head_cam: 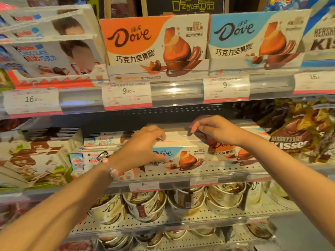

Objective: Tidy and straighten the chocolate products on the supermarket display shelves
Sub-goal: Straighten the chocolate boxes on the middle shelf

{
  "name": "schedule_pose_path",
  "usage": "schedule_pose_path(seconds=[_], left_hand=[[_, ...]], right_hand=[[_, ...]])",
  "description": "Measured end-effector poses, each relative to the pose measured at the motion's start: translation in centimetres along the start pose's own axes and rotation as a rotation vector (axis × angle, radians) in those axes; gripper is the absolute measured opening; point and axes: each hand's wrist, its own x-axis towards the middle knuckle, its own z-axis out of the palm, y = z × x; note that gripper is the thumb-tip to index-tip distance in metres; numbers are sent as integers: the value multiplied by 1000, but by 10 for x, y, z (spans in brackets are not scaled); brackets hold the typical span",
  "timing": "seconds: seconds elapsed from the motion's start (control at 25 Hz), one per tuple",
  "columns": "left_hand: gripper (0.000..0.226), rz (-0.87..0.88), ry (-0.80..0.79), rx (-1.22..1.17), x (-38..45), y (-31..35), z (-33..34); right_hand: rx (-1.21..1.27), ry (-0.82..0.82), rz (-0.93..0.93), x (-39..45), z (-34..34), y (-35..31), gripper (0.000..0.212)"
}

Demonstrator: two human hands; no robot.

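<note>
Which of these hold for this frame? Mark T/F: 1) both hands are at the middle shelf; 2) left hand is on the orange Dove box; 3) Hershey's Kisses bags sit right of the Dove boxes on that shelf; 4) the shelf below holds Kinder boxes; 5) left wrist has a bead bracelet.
1) True: the left hand and right hand are both at the middle shelf.
2) False: the left hand holds the blue Dove box; the right hand is on the orange Dove box.
3) True: the Hershey's Kisses bags are to the right.
4) False: it holds Dove tubs.
5) True: bead bracelet.
</note>
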Motion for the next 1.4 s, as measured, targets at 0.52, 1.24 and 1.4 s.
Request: schedule_pose_path(seconds=[0.52,1.24,1.4], left_hand=[[22,17,71,1,1,31,-23],[20,66,38,-136,81,116,41],[38,102,-34,15,109,125,61]], right_hand=[[-544,50,-159,-19,19,-16,53],[-391,-50,32,-130,-73,55,44],[-410,-71,77,-148,-79,65,43]])
